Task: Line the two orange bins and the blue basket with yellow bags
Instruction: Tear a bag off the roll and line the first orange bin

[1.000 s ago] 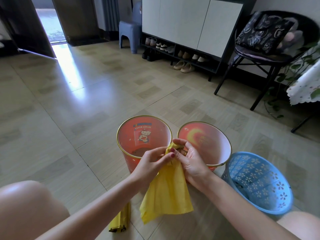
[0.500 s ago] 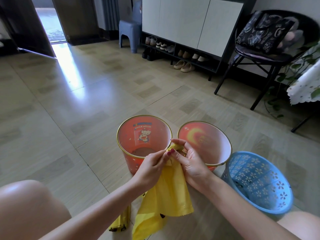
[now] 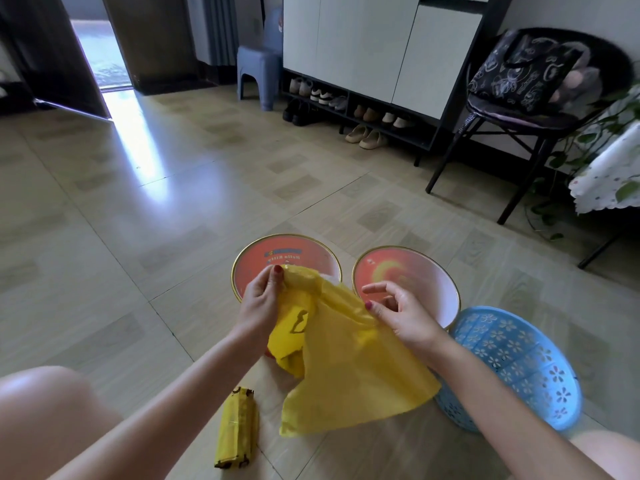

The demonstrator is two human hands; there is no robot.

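1. Now the thin yellow plastic bag [image 3: 349, 368] is spread into a broad sheet between the hands; half a second ago it hung bunched in a narrow fold with both hands pinching its top together.
2. Since then the hands have drawn apart. The left hand [image 3: 263, 299] grips a gathered corner of the bag over the near rim of the left orange bin. The right hand [image 3: 401, 313] has slid out along the top edge and pinches it between thumb and a finger, the other fingers loosely spread.
3. In my judgement this means the bag's mouth is being found and opened, the step before it can go over a rim. No container is lined yet.
4. Count of containers, three: the round orange bin with a cartoon print inside [image 3: 287, 261] on the left, the round orange bin with a yellow swirl inside [image 3: 408, 271] just beside it, and the blue perforated plastic basket [image 3: 519, 362] to the right, close to the second bin. All stand on the tiled floor [image 3: 173, 237] in front of the person.
5. Count of bags, one open in the hands, plus one folded yellow pack of bags [image 3: 237, 433] lying on the floor near the left forearm. How many it holds cannot be told.
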